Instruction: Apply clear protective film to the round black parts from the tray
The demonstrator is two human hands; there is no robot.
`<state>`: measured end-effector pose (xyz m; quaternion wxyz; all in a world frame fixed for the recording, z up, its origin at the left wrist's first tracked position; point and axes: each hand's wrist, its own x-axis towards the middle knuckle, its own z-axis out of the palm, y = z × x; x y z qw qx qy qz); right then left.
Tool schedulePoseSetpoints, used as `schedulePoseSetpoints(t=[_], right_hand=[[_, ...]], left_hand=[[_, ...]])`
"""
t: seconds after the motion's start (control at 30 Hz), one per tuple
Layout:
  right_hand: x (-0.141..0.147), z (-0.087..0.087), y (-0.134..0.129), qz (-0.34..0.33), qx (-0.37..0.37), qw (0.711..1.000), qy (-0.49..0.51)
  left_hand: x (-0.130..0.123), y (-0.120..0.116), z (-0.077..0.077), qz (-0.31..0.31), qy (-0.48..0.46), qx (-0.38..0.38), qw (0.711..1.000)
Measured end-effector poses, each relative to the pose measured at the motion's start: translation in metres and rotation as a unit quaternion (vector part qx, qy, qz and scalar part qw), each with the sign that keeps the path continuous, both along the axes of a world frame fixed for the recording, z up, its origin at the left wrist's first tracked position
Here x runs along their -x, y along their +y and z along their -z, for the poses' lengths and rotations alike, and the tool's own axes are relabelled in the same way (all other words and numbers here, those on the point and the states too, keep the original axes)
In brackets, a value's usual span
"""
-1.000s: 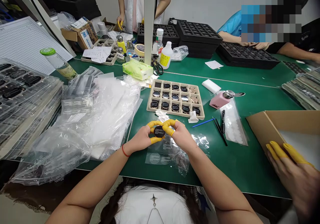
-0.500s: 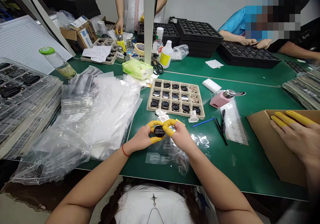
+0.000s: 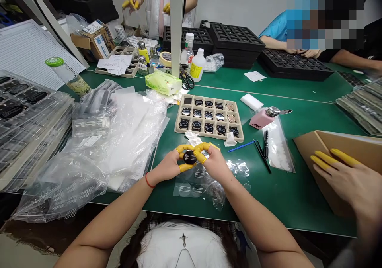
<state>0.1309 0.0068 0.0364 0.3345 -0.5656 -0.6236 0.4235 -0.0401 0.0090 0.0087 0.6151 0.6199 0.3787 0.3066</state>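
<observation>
Between my hands is a round black watch face point(image 3: 189, 157) with white lines of print, held a little above the table. My left hand point(image 3: 169, 165) grips its left edge, yellow finger cots on the thumb and finger. From the right, the fingers of my right hand point(image 3: 215, 162), also in yellow cots, pinch together at its edge. Beneath my hands lies a clear film sheet point(image 3: 186, 189) with printed circles, beside crumpled clear plastic point(image 3: 219, 194). Just beyond stands a beige compartment tray point(image 3: 210, 137) of similar round pieces. White tissue scraps point(image 3: 193, 137) touch its near edge.
A blue stick point(image 3: 241, 147), black tweezers point(image 3: 262, 157), a black marker point(image 3: 266, 144) and a pink pump bottle point(image 3: 262, 118) lie to the right. Plastic bags point(image 3: 131, 128) cover the left. A co-worker's hand point(image 3: 343, 176) rests on a cardboard box point(image 3: 316, 156) at right.
My hands keep nearly the same hold on the watch face. The co-worker's hand at right has shifted left and down with the box. Across the table, another person's hand has risen.
</observation>
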Motion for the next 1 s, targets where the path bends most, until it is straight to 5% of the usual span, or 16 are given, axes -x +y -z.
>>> schedulePoseSetpoints(t=[1.0], right_hand=[[0.0009, 0.0054, -0.0045, 0.02, -0.025, 0.998, -0.051]], left_hand=[[-0.0007, -0.0001, 0.0044, -0.007, 0.0, 0.003, 1.0]])
